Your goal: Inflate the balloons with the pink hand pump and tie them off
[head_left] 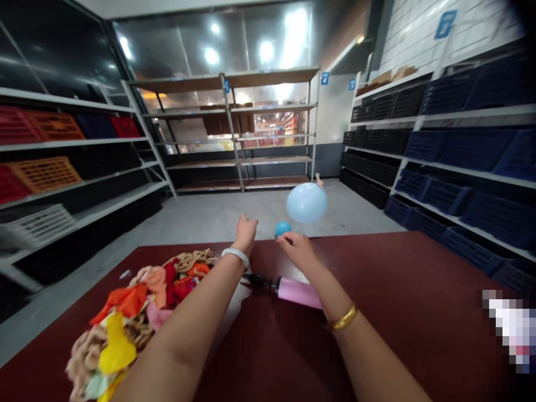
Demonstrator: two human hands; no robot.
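Observation:
Both arms reach forward over a dark red table. My left hand (247,230), with a pale bangle at the wrist, is closed with curled fingers; anything inside them is hidden. My right hand (302,251), wearing a gold bangle, pinches at the lower edge of a small round blue balloon (283,227). Just beyond it is a larger light blue balloon (307,202), apart from both hands. Beneath my right forearm lies a pink hand pump (295,291) with a black nozzle end, partly covered by the arm.
A heap of deflated balloons (125,301) in red, orange, yellow and pink lies with beige knotted cord at the table's (393,335) left. Metal shelves (237,162) stand behind. Crates line the left rack (46,174) and right rack (464,148). A blurred pale object (508,329) is at far right.

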